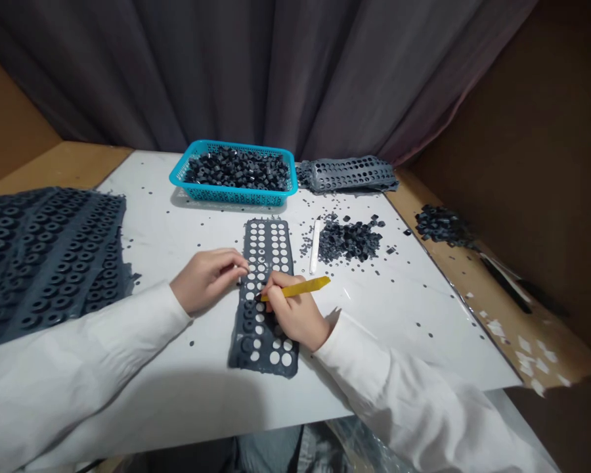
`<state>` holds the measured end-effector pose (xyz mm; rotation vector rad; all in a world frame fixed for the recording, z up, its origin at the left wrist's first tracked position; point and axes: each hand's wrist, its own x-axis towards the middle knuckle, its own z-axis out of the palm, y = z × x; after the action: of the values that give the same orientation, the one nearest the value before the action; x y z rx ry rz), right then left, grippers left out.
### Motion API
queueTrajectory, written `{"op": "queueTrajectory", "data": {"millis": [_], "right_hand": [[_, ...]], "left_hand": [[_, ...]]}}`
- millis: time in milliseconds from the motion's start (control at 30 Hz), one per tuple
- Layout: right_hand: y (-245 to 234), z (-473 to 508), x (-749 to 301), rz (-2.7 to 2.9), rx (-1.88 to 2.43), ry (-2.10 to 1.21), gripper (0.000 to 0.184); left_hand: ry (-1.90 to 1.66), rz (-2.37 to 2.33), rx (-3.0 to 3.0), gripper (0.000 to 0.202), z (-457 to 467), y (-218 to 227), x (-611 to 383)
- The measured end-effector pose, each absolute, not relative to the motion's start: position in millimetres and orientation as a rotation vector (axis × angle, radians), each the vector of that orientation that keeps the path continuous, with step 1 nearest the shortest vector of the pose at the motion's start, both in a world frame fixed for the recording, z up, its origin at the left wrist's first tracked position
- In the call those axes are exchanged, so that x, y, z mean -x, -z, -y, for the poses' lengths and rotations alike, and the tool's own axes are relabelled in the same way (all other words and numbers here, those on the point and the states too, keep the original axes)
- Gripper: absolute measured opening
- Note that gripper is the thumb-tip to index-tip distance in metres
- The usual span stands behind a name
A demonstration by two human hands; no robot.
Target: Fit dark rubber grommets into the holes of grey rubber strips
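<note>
My right hand point(294, 316) holds a yellow plastic pick point(303, 287) in narrow-closed fingers, with the floppy, light perforated rubber sheet point(240, 351) right under them. My left hand point(207, 281) touches it; I cannot tell if it pinches anything. The sheet's solid edge offers the best hold.

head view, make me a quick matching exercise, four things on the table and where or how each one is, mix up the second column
Things
1 yellow tool
2 blue plastic basket
3 white stick
4 stack of holed dark sheets

Places or states
A lying beside a pile of loose dark rings
B at the left of the table
C gripped in the right hand
D full of dark rings, at the far side

Pairs
1 C
2 D
3 A
4 B
</note>
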<state>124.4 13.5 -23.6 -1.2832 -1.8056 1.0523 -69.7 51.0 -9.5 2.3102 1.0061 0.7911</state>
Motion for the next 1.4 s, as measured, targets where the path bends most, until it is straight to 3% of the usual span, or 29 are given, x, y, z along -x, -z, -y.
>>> {"op": "queueTrajectory", "data": {"millis": [167,333,500,600,733,833,967,1400], "right_hand": [[21.7,-11.5,-125.9,1.722,1.27,-1.137,0.021],[22.8,-12.7,-133.5,1.421,1.139,-1.369,0.02],[15.8,-15.8,-140.1,1.24,0.946,-1.545,0.03],[12.2,-15.4,-141.3,1.212,0.898,-1.58,0.026],[10.2,-13.3,-141.4,1.317,0.933,-1.434,0.01],[9.7,-11.5,-141.7,1.539,0.89,-1.308,0.008],[9.9,-8.7,-142.0,1.696,0.794,-1.426,0.005],[13.9,-7.3,-143.0,1.774,0.752,-1.566,0.005]], "left_hand": [[-0.788,-1.153,-2.156,0.02,-44.6,-15.3,74.5],[-0.722,-1.199,-1.778,0.026,-17.4,5.3,71.7],[-0.724,-1.159,-1.675,0.022,-7.4,19.2,69.8],[-0.716,-1.142,-1.613,0.023,-6.1,21.0,69.7],[-0.686,-1.137,-1.544,0.023,-3.6,22.1,67.9],[-0.685,-1.141,-1.54,0.023,-2.1,21.0,65.2],[-0.713,-1.15,-1.571,0.033,-0.2,16.9,61.5],[-0.676,-1.191,-1.505,0.035,1.8,15.4,60.7]]}}
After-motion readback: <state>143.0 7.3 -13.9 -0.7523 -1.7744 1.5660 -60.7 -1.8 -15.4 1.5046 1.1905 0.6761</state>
